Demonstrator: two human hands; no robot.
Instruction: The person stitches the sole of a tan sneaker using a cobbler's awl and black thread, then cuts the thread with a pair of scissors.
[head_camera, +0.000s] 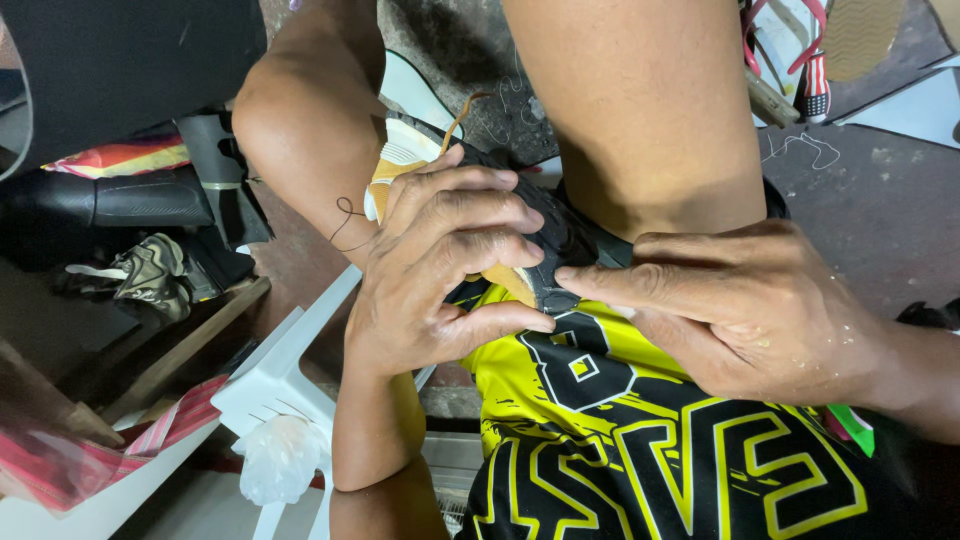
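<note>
Cluttered concrete floor (880, 200) lies below; your left hand (440, 270) clamps the shoe (545, 235) on your lap, right hand (740, 310) pinching its black edge. Thread (345, 222) dangles loose, so stitching looks unfinished.

Take the shoe (520, 235) as your mark. Your two knees close it in from above, one on either side, leaving only a narrow gap of floor (470, 60) between them. Your left hand (440, 270) covers the shoe's left half, your right hand (740, 310) presses in from the right, fingers (600, 282) at its edge. Below the shoe your yellow and black shirt (640, 440) blocks the way. Left of the shoe, beyond your forearm, a white plastic chair (270, 390) stands close; open floor lies right of the shoe, past your knee.
</note>
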